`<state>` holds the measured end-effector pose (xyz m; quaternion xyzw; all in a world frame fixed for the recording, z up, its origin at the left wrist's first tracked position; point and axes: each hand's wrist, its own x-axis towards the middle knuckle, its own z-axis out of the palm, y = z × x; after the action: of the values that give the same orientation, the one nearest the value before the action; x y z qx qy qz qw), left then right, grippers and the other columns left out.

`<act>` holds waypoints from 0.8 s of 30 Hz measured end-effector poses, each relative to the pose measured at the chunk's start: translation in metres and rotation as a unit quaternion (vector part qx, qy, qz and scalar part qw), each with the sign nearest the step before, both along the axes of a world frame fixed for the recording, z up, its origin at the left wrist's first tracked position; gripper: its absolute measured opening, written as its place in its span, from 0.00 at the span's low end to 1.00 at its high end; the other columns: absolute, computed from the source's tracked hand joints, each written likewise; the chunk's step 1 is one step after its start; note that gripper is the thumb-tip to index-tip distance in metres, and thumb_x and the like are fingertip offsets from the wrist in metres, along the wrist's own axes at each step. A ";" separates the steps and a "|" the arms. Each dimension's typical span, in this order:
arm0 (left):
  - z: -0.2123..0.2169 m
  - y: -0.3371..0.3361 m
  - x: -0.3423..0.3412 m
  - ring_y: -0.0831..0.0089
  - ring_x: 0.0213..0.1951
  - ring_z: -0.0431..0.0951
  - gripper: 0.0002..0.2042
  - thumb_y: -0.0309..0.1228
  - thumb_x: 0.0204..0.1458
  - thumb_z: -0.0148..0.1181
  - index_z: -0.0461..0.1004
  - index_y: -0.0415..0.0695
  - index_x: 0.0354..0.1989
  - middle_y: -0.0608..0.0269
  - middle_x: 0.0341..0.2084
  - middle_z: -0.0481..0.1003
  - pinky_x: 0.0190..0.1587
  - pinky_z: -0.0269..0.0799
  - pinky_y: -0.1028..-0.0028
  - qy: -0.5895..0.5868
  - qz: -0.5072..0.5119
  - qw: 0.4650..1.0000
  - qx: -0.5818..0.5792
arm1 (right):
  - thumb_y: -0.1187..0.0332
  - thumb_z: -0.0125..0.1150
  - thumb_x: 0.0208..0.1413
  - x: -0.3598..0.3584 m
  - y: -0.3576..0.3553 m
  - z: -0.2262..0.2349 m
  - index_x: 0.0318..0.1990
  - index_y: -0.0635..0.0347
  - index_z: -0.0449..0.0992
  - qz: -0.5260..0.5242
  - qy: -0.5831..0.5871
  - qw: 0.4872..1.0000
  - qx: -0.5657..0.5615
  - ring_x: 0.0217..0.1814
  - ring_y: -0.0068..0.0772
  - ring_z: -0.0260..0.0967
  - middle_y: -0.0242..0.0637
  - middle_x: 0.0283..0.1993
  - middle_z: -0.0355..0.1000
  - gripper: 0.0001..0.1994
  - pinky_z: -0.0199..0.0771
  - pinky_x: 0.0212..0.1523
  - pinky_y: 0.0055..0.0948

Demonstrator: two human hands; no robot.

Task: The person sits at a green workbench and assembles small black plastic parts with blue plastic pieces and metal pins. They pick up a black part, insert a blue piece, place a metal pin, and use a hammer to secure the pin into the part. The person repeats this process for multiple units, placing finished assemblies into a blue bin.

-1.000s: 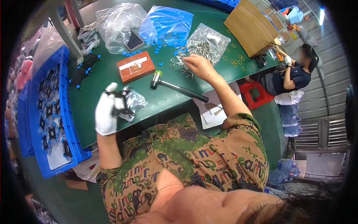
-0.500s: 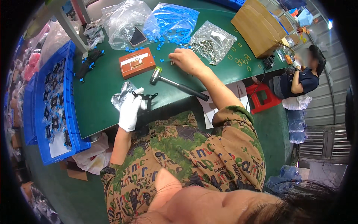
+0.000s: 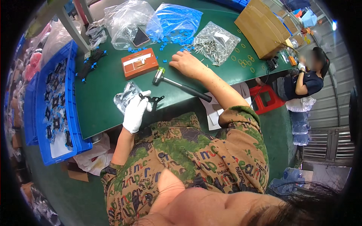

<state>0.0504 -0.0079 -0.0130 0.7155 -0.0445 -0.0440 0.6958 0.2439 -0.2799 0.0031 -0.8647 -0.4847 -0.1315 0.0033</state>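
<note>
My left hand (image 3: pixel 134 113), in a white glove, grips a black four-armed bracket (image 3: pixel 154 100) at the table's near edge. Beside that glove lies a crumpled clear plastic bag (image 3: pixel 125 96). My bare right hand (image 3: pixel 187 64) rests on the green table with fingers bent down; anything under its fingertips is hidden. Close by are small blue plastic pieces (image 3: pixel 164 60) and a clear bag of metal pins (image 3: pixel 216 44). Between my hands lies a hammer (image 3: pixel 184 86) with a black grip, its head against a reddish-brown block (image 3: pixel 139 67).
Blue pieces fill a clear bag (image 3: pixel 179 18) at the back, near a phone (image 3: pixel 140 37). A blue crate (image 3: pixel 71 98) of black parts stands left. Rubber bands (image 3: pixel 243 62) and a cardboard box (image 3: pixel 262 28) are right, where a person (image 3: pixel 301 81) sits.
My right hand has shifted slightly nearer to the table, its fingers lower and more bent. My left hand still grips the bracket, nearly in place.
</note>
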 end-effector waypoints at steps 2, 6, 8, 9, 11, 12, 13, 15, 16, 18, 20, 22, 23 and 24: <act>0.001 -0.001 0.000 0.80 0.33 0.71 0.17 0.28 0.68 0.49 0.72 0.35 0.62 0.69 0.28 0.72 0.43 0.70 0.76 0.001 -0.001 1.000 -0.011 | 0.69 0.56 0.58 0.000 0.001 -0.001 0.40 0.56 0.81 0.003 -0.006 1.000 -0.002 0.53 0.40 0.71 0.35 0.43 0.73 0.08 0.72 0.54 0.41; 0.000 -0.001 0.001 0.78 0.33 0.73 0.17 0.26 0.67 0.49 0.73 0.35 0.61 0.66 0.27 0.74 0.43 0.71 0.74 0.001 0.007 1.000 -0.015 | 0.70 0.58 0.56 0.007 0.006 -0.003 0.40 0.57 0.80 -0.013 0.043 0.999 -0.013 0.50 0.42 0.72 0.37 0.41 0.73 0.08 0.74 0.52 0.41; -0.002 0.001 0.003 0.78 0.33 0.73 0.17 0.27 0.67 0.49 0.74 0.35 0.60 0.67 0.27 0.74 0.43 0.71 0.75 0.001 0.006 1.000 -0.012 | 0.72 0.59 0.54 0.008 0.006 -0.003 0.44 0.57 0.81 -0.018 0.077 0.997 0.019 0.51 0.45 0.72 0.38 0.41 0.74 0.10 0.74 0.52 0.42; -0.003 0.001 0.004 0.78 0.33 0.73 0.16 0.27 0.67 0.49 0.74 0.35 0.60 0.67 0.27 0.74 0.43 0.71 0.75 0.005 0.005 1.000 -0.015 | 0.73 0.59 0.55 0.007 0.004 -0.003 0.44 0.58 0.81 -0.018 0.078 0.995 0.056 0.50 0.43 0.73 0.38 0.42 0.75 0.10 0.75 0.52 0.40; -0.003 0.001 0.005 0.78 0.33 0.73 0.16 0.28 0.67 0.50 0.75 0.35 0.59 0.67 0.26 0.74 0.43 0.71 0.75 0.014 0.005 1.000 -0.018 | 0.73 0.60 0.57 0.001 0.000 0.000 0.44 0.60 0.81 -0.015 0.081 0.988 0.131 0.49 0.40 0.74 0.38 0.43 0.76 0.09 0.76 0.51 0.37; -0.003 0.001 0.005 0.78 0.33 0.73 0.16 0.28 0.67 0.50 0.75 0.35 0.58 0.67 0.26 0.74 0.43 0.71 0.75 0.020 0.003 1.000 -0.021 | 0.73 0.60 0.58 -0.006 0.003 0.004 0.45 0.60 0.81 -0.023 0.151 0.968 0.200 0.48 0.37 0.74 0.37 0.44 0.76 0.09 0.76 0.50 0.35; -0.001 0.001 0.005 0.78 0.32 0.73 0.15 0.28 0.68 0.51 0.76 0.35 0.58 0.67 0.26 0.74 0.42 0.71 0.75 0.026 0.001 0.999 -0.023 | 0.73 0.61 0.60 -0.016 0.005 0.009 0.45 0.61 0.81 -0.031 0.219 0.938 0.267 0.47 0.34 0.75 0.36 0.44 0.76 0.09 0.76 0.48 0.33; 0.003 0.000 0.006 0.78 0.31 0.74 0.15 0.31 0.68 0.52 0.78 0.36 0.55 0.67 0.25 0.76 0.41 0.71 0.74 0.048 -0.003 0.999 -0.017 | 0.72 0.61 0.64 -0.043 0.012 0.022 0.47 0.63 0.81 -0.015 0.349 0.860 0.372 0.45 0.24 0.74 0.33 0.45 0.76 0.08 0.76 0.44 0.25; 0.007 -0.001 0.006 0.77 0.31 0.74 0.15 0.32 0.67 0.53 0.79 0.36 0.54 0.66 0.25 0.76 0.41 0.71 0.74 0.036 -0.006 0.999 0.024 | 0.74 0.60 0.65 -0.056 0.020 0.021 0.46 0.64 0.81 0.009 0.446 0.787 0.425 0.45 0.23 0.73 0.32 0.43 0.75 0.07 0.76 0.43 0.24; 0.018 -0.004 0.004 0.77 0.31 0.76 0.15 0.33 0.67 0.53 0.79 0.37 0.54 0.65 0.25 0.77 0.40 0.72 0.74 0.017 -0.021 0.994 0.110 | 0.73 0.61 0.65 -0.088 0.035 0.035 0.43 0.63 0.81 0.050 0.558 0.702 0.440 0.45 0.18 0.72 0.27 0.41 0.76 0.05 0.77 0.43 0.24; 0.023 -0.008 0.002 0.74 0.30 0.77 0.15 0.35 0.67 0.54 0.80 0.40 0.53 0.63 0.26 0.79 0.39 0.72 0.72 0.014 -0.011 0.986 0.165 | 0.73 0.61 0.65 -0.101 0.044 0.033 0.44 0.63 0.81 0.059 0.560 0.721 0.405 0.43 0.19 0.72 0.28 0.41 0.75 0.05 0.76 0.43 0.24; 0.026 -0.010 0.001 0.73 0.29 0.77 0.15 0.36 0.67 0.54 0.80 0.41 0.52 0.63 0.26 0.79 0.38 0.72 0.72 0.018 -0.009 0.980 0.196 | 0.72 0.61 0.64 -0.107 0.049 0.033 0.44 0.62 0.81 0.074 0.530 0.756 0.377 0.42 0.20 0.72 0.28 0.39 0.75 0.06 0.74 0.44 0.25; 0.027 -0.010 0.002 0.71 0.29 0.77 0.13 0.37 0.67 0.54 0.80 0.42 0.49 0.63 0.25 0.79 0.38 0.73 0.71 0.018 -0.008 0.979 0.201 | 0.72 0.62 0.64 -0.107 0.051 0.034 0.44 0.61 0.81 0.075 0.519 0.768 0.368 0.41 0.21 0.72 0.29 0.39 0.75 0.06 0.73 0.44 0.25; 0.029 -0.011 0.002 0.71 0.29 0.78 0.13 0.37 0.67 0.54 0.80 0.42 0.47 0.62 0.25 0.79 0.38 0.73 0.71 0.015 -0.012 0.977 0.212 | 0.72 0.62 0.63 -0.108 0.052 0.035 0.45 0.61 0.81 0.076 0.509 0.779 0.358 0.41 0.22 0.72 0.29 0.39 0.75 0.06 0.73 0.44 0.25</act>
<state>0.0520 -0.0185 0.0163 0.8453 -0.0325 -0.0713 0.5286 0.1361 -0.2277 0.0384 -0.7027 -0.3944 0.1638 0.5690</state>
